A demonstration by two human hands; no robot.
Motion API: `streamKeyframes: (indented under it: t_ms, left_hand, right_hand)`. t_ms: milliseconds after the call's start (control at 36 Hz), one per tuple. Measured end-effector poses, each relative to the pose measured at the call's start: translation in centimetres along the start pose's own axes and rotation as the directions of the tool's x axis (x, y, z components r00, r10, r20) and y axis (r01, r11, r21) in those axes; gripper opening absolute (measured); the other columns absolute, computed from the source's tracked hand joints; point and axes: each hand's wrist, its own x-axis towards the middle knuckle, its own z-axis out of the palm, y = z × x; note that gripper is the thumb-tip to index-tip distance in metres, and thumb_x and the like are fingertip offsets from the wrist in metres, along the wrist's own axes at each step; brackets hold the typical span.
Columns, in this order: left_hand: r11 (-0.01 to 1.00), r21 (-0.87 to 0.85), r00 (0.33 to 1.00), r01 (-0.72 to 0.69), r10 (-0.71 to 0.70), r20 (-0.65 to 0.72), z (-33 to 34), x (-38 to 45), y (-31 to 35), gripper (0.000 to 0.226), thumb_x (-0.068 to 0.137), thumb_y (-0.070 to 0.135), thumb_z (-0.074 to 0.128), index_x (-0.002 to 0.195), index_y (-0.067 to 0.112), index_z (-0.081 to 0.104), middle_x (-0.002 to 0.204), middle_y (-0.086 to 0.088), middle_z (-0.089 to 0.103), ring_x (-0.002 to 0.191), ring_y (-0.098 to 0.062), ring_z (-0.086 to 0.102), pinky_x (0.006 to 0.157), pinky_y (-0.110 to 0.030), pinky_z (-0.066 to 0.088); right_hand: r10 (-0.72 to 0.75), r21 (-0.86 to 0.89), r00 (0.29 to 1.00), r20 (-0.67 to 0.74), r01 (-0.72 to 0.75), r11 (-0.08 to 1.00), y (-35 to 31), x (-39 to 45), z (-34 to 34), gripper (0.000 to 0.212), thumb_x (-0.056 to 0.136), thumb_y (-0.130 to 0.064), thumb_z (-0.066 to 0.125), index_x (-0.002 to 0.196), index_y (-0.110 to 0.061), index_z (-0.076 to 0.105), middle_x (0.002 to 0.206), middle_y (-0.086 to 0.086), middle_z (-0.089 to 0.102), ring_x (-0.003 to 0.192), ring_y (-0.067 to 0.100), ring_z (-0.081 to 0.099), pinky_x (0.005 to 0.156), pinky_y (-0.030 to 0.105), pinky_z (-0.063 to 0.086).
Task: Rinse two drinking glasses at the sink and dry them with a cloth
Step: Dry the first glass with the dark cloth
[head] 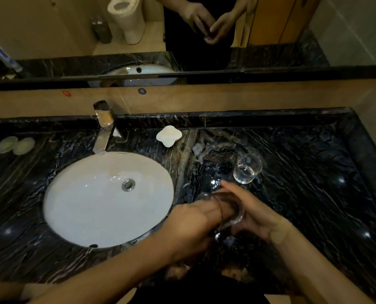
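A clear drinking glass (pixel 235 216) lies on its side between my hands, just right of the white sink basin (pixel 77 205). My right hand (pixel 255 216) cups the glass from the base side, fingers along its wall. The fingers of my left hand (pixel 193 220) reach into its mouth with what looks like a dark cloth (pixel 226 240); motion blur hides the detail. A second glass (pixel 247 168) stands upright and untouched on the black marble counter (pixel 314 183), behind my right hand.
The chrome tap (pixel 103 130) stands behind the basin with no water running. A white soap dish (pixel 169 135) sits to its right and two pale round lids (pixel 15 145) at far left. A mirror (pixel 182 29) runs along the back wall.
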Motion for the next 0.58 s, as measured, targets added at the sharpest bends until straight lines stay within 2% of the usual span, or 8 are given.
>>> streamKeyframes:
  t_ms: [56, 83, 139, 222, 278, 361, 444, 583]
  left_hand:
    - [0.912, -0.324, 0.962, 0.250, -0.271, -0.019, -0.7, 0.7, 0.2, 0.060, 0.076, 0.016, 0.072, 0.129, 0.040, 0.057, 0.122, 0.019, 0.067, 0.106, -0.002, 0.065, 0.084, -0.021, 0.054]
    - [0.758, -0.543, 0.911, 0.363, -0.410, 0.037, -1.2, 1.2, 0.3, 0.055, 0.075, 0.011, 0.077, 0.121, 0.037, 0.065, 0.112, 0.020, 0.072, 0.099, 0.001, 0.067, 0.084, -0.018, 0.052]
    - [0.334, -0.835, 0.802, 0.438, -0.565, 0.195, -2.0, 2.0, 0.5, 0.047, 0.073, -0.002, 0.081, 0.110, 0.026, 0.073, 0.099, 0.006, 0.078, 0.088, -0.009, 0.072, 0.081, -0.022, 0.055]
    - [-0.112, -0.906, 0.702, 0.408, -0.596, 0.390, -3.1, 2.6, 0.6, 0.039, 0.075, -0.007, 0.077, 0.109, 0.013, 0.074, 0.101, -0.017, 0.075, 0.082, -0.028, 0.069, 0.063, -0.033, 0.058]
    - [-0.236, -0.876, 0.676, 0.421, -0.562, 0.477, -3.5, 2.7, 0.8, 0.037, 0.078, -0.005, 0.076, 0.112, 0.010, 0.072, 0.108, -0.020, 0.074, 0.088, -0.030, 0.070, 0.056, -0.032, 0.058]
    - [-0.229, -0.871, 0.696, 0.434, -0.529, 0.486, -3.0, 2.5, 1.4, 0.037, 0.078, -0.003, 0.077, 0.113, 0.009, 0.071, 0.105, -0.017, 0.075, 0.086, -0.026, 0.071, 0.058, -0.033, 0.057]
    - [-0.069, -0.901, 0.728, 0.429, -0.564, 0.390, -2.2, 2.4, 1.9, 0.035, 0.072, 0.003, 0.082, 0.105, 0.013, 0.074, 0.089, -0.010, 0.075, 0.071, -0.020, 0.068, 0.067, -0.035, 0.056]
    - [0.419, -0.786, 0.819, 0.453, -0.543, 0.183, -1.2, 1.9, 1.9, 0.054, 0.067, 0.019, 0.085, 0.116, 0.035, 0.070, 0.103, 0.012, 0.076, 0.096, -0.006, 0.072, 0.092, -0.036, 0.057]
  right_hand:
    - [-0.154, 0.104, 0.988, 0.003, 0.153, 0.983, 0.4, 0.1, 0.1, 0.040, 0.088, -0.058, 0.053, 0.100, -0.025, 0.071, 0.091, 0.008, 0.070, 0.073, 0.016, 0.066, 0.049, 0.029, 0.050]
    - [-0.223, 0.137, 0.974, -0.039, 0.226, 0.964, 0.7, 0.2, 0.3, 0.037, 0.089, -0.055, 0.055, 0.104, -0.026, 0.071, 0.104, 0.011, 0.070, 0.082, 0.018, 0.067, 0.050, 0.031, 0.052]
    - [-0.341, 0.132, 0.930, -0.135, 0.358, 0.925, 1.3, 0.7, 0.6, 0.033, 0.092, -0.049, 0.058, 0.115, -0.027, 0.067, 0.126, 0.013, 0.063, 0.095, 0.022, 0.066, 0.053, 0.035, 0.054]
    - [-0.531, -0.056, 0.818, -0.219, 0.533, 0.844, 2.2, 1.4, 1.0, 0.035, 0.093, -0.045, 0.057, 0.126, -0.034, 0.061, 0.121, 0.003, 0.065, 0.099, 0.024, 0.067, 0.069, 0.043, 0.059]
    - [-0.660, -0.248, 0.714, -0.234, 0.613, 0.751, 2.7, 1.6, 1.1, 0.041, 0.091, -0.048, 0.053, 0.128, -0.032, 0.058, 0.117, -0.006, 0.067, 0.106, 0.018, 0.066, 0.089, 0.036, 0.055]
    - [-0.731, -0.294, 0.612, -0.301, 0.670, 0.682, 3.2, 2.0, 1.6, 0.037, 0.089, -0.047, 0.051, 0.115, -0.022, 0.061, 0.108, -0.008, 0.067, 0.102, 0.012, 0.064, 0.089, 0.026, 0.049]
    - [-0.717, -0.277, 0.579, -0.387, 0.669, 0.690, 3.4, 2.1, 2.0, 0.039, 0.088, -0.046, 0.049, 0.104, -0.013, 0.062, 0.096, -0.012, 0.067, 0.090, 0.005, 0.063, 0.080, 0.019, 0.048]
    - [-0.430, -0.002, 0.738, -0.521, 0.502, 0.865, 3.0, 1.8, 2.6, 0.023, 0.098, -0.027, 0.051, 0.093, -0.015, 0.070, 0.094, 0.003, 0.072, 0.091, 0.020, 0.065, 0.084, 0.037, 0.052]
